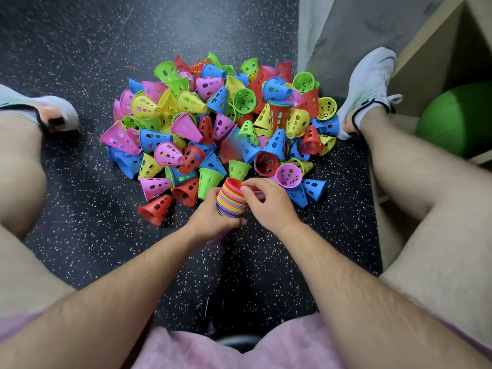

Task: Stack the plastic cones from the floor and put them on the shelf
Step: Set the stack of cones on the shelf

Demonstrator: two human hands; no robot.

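A big heap of loose plastic cones [218, 121], pink, blue, green, yellow and red with holes in their sides, lies on the dark speckled floor between my legs. At the near edge of the heap I hold a stack of nested cones [231, 198], its striped rims showing and a red cone on top. My left hand [213, 217] grips the stack from below and the left. My right hand [269, 201] rests its fingers on the stack's top rim from the right. The shelf [436, 57] stands at the upper right, beige wood.
My bare legs and white shoes [370, 86] flank the heap on both sides. A green ball [458, 118] sits in the shelf's lower compartment. A grey wall [346, 30] rises behind the heap on the right. Dark speckled floor [80, 49] stretches away at the left.
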